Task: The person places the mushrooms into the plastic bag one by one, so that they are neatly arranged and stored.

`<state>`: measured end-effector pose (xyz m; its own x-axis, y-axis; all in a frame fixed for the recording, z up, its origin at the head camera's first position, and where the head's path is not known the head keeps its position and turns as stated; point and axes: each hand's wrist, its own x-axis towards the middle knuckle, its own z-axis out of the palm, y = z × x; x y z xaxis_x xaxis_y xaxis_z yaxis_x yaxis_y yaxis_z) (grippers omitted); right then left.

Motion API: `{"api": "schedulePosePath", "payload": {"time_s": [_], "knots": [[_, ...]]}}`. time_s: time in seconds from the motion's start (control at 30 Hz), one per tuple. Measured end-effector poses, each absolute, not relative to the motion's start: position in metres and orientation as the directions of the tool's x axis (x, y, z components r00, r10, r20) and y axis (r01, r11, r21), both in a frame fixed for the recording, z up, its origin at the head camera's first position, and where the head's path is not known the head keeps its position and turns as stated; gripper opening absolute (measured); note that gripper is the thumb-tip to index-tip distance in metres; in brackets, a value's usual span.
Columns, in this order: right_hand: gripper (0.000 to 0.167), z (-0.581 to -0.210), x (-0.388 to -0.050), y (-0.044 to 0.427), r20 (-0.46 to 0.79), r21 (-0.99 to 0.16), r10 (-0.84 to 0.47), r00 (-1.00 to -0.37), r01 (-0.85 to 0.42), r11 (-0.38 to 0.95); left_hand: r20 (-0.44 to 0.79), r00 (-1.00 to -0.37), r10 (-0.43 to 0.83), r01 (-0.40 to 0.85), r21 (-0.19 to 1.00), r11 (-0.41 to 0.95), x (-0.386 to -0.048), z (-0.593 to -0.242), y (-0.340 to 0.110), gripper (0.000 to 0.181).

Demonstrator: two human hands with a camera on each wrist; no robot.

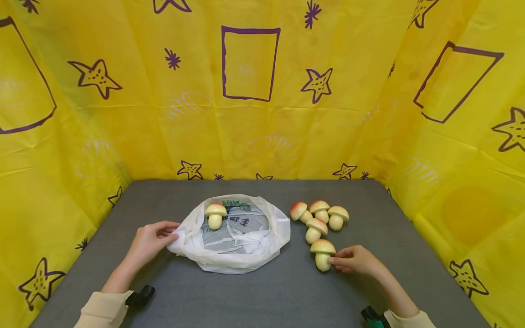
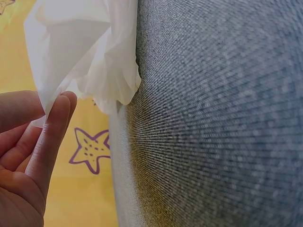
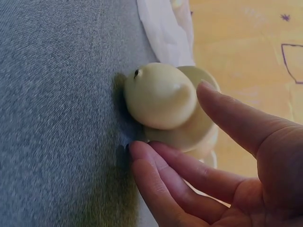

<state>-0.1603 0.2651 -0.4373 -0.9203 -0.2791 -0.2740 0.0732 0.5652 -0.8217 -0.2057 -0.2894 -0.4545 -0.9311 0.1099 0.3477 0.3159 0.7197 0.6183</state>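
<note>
My left hand (image 1: 151, 240) pinches the left edge of a white plastic bag (image 1: 229, 264) between thumb and fingers, also seen in the left wrist view. The bag lies with its mouth spread wide, and one toy mushroom (image 1: 215, 221) with a reddish-yellow cap sits inside. My right hand (image 1: 356, 260) is at the stem of the nearest toy mushroom (image 1: 322, 246), right of the bag. In the right wrist view its thumb and fingers (image 3: 156, 184) are apart on either side of the pale, rounded stem end (image 3: 158, 97); firm contact cannot be made out.
Several more toy mushrooms (image 1: 316, 230) lie clustered behind the nearest one, right of the bag. They rest on a dark grey cloth-covered table (image 1: 254, 298). Yellow curtains (image 1: 250, 136) with purple starfish drawings stand around its back and sides.
</note>
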Motion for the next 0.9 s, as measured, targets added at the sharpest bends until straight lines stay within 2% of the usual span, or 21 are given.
{"api": "schedulePosePath", "payload": {"time_s": [0.9], "knots": [[0.047,-0.446,-0.167,0.239,-0.279,-0.801,-0.25,-0.927,0.081,0.593,0.339,-0.934,0.112,0.311,0.618,0.722,-0.203,-0.45,-0.291,0.023]]}}
